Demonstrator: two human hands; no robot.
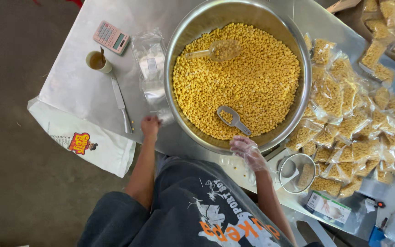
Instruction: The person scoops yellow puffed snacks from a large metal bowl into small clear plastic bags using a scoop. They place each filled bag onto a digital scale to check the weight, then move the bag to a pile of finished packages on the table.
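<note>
From the head camera, a big round steel bowl [179, 59] sits in the middle of a metal counter [74, 77] and serves as the landmark. Its near rim almost reaches the counter's near edge, leaving only a narrow strip of bare metal between the bowl and the person's body. To the left of the bowl the counter is broad and mostly open; to its right the surface is crowded.

The left hand [150, 125] rests on the counter just beside the bowl's lower left rim, fingers curled together on the end of a stack of clear plastic bags [149, 61]; whether it pinches one I cannot tell. That stack runs up along the bowl's left side, thin, glossy and crinkled. The right hand [248, 150], in a loose, wrinkled clear plastic glove, sits at the bowl's near rim with fingers bent and close together; it holds nothing that can be seen.

Inside the bowl lies a deep, even bed of small yellow puffed snack pieces [261, 77], matte and pebbly. A grey metal scoop [233, 120] lies on them near the near rim, close to the right hand, and a clear plastic scoop [216, 50] lies toward the far side.

Further left of the bowl stand a pink calculator [111, 36], a small cup [98, 61] with brown liquid, and a long knife [121, 104]. Right of the bowl, filled, sealed clear packets [344, 110] of the same snack pile up, with a small round steel container [296, 173] just below them.
</note>
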